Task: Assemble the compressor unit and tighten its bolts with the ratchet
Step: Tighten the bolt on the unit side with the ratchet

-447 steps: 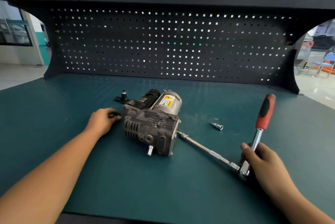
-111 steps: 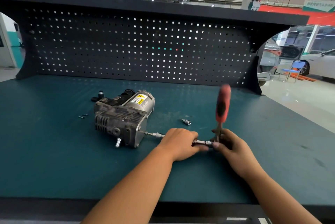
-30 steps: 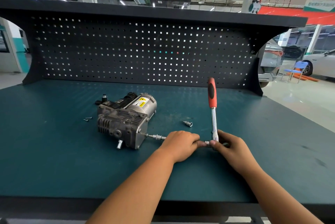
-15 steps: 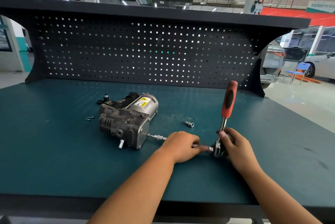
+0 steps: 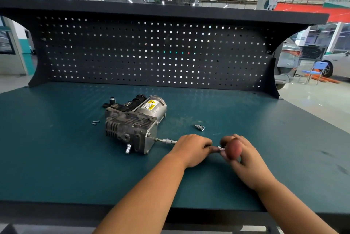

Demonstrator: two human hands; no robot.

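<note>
Head camera looks down on the green tabletop (image 5: pixel 56 158), where the compressor unit (image 5: pixel 135 125) lies with its finned grey block toward the person and its silver cylinder with a yellow label behind. From the right face of the compressor unit a thin extension bar (image 5: pixel 166 141) goes out to the right, low over the tabletop, and its left end meets that face. The left hand (image 5: pixel 191 148) is just right of the compressor unit, not touching it; its fingers are curled down around the extension bar and cover the middle part of it. The right hand (image 5: pixel 246 163) is further right, close beside the left hand, and its fingers are curled around the ratchet (image 5: pixel 233 150). The red handle of the ratchet is blurred, so I cannot tell its exact direction. A small socket (image 5: pixel 199 127) lies alone, right of the compressor unit and behind both hands. Two small screws (image 5: pixel 94 122) lie just left of the compressor unit, and a black fitting (image 5: pixel 111 101) stands behind its left corner. The dark pegboard (image 5: pixel 151 53) rises well behind the compressor unit.
</note>
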